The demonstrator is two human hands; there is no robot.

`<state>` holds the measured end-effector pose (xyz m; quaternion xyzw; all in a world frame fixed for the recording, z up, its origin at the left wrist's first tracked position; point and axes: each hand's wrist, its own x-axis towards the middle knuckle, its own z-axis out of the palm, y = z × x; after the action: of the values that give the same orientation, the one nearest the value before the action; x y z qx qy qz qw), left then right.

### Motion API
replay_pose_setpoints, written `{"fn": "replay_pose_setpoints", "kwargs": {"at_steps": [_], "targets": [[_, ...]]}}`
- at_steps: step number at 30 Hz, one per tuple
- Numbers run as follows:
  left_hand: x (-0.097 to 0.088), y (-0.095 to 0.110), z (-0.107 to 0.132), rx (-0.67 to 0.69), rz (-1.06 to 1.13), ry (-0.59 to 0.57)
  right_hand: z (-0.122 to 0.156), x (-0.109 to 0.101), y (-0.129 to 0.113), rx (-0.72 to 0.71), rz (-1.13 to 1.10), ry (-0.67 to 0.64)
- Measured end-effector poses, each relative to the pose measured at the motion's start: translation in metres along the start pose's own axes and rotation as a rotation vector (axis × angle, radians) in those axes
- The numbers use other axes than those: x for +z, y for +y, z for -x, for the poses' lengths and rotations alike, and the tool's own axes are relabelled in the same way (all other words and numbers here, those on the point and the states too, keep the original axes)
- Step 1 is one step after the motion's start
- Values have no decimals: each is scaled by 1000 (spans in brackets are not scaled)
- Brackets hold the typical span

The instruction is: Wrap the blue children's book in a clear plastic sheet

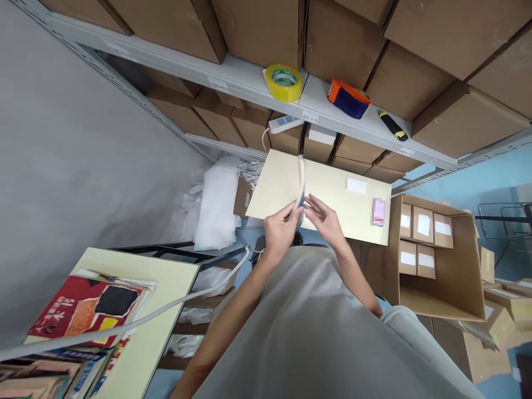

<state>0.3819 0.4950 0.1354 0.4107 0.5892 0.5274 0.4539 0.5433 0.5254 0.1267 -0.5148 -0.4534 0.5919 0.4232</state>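
My left hand (280,226) is closed in a pinch on a thin flat item (301,185), seen edge-on, pale with a blue lower part, standing upright over a pale yellow table (332,205). My right hand (323,217) is just beside it, fingers stretched toward the item's lower edge and touching or nearly touching it. A white label (356,185) and a small pink object (378,211) lie on the table to the right of my hands.
A grey metal shelf (249,77) behind the table carries cardboard boxes, a yellow tape roll (284,82), an orange-blue tape dispenser (348,98) and a black-yellow cutter (393,126). An open carton (440,260) with small boxes stands right. Stacked books (87,310) lie on a table at left.
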Motion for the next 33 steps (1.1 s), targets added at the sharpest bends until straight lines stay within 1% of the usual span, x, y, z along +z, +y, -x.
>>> {"fn": "replay_pose_setpoints", "kwargs": {"at_steps": [2,4,5,6,7,8,9,10,11,12,13,14,15,16,19,20,21,23,25,27,28,31,33], "targets": [[6,3,7,47,-44,-116,4,5,-7,-32,13,-17],[6,-2,4,41,3,-260,3,0,-12,-41,13,10],[4,-7,-2,20,32,-291,2,-5,-14,-31,-3,20],[0,-13,-10,-7,52,-268,1,-12,-16,-13,-28,23],[-5,-20,-20,-42,64,-201,0,-18,-17,9,-53,18],[-11,-26,-30,-79,57,-84,1,-24,-18,33,-74,5],[-18,-32,-40,-135,70,7,2,-29,-19,55,-90,-13],[-25,-36,-48,-213,112,26,4,-33,-20,73,-100,-32],[-31,-39,-54,-297,175,-21,6,-36,-20,85,-105,-47],[-37,-40,-58,-374,248,-108,7,-38,-19,95,-105,-57],[-41,-40,-59,-430,315,-205,7,-40,-17,104,-103,-63],[-43,-38,-60,-458,364,-277,5,-41,-14,111,-97,-60],[-44,-36,-59,-459,391,-305,2,-42,-10,113,-83,-46],[-43,-33,-57,-442,399,-292,-2,-43,-5,105,-59,-11],[-30,-26,-49,-331,333,-152,-15,-40,8,21,66,161],[-23,-24,-46,-284,283,-108,-18,-35,11,-7,100,192],[-16,-22,-42,-235,220,-74,-19,-29,14,-22,113,188],[-3,-19,-32,-144,84,-56,-18,-13,15,-18,85,114],[5,-16,-21,-80,-11,-114,-15,4,12,-7,49,70],[7,-15,-15,-40,-14,-220,-13,13,8,-13,46,95],[6,-16,-15,-35,13,-273,-13,14,6,-23,45,114],[-1,-23,-21,-81,97,-397,-21,7,8,-33,23,152],[-2,-33,-29,-107,96,-464,-27,-1,13,2,11,195]]}}
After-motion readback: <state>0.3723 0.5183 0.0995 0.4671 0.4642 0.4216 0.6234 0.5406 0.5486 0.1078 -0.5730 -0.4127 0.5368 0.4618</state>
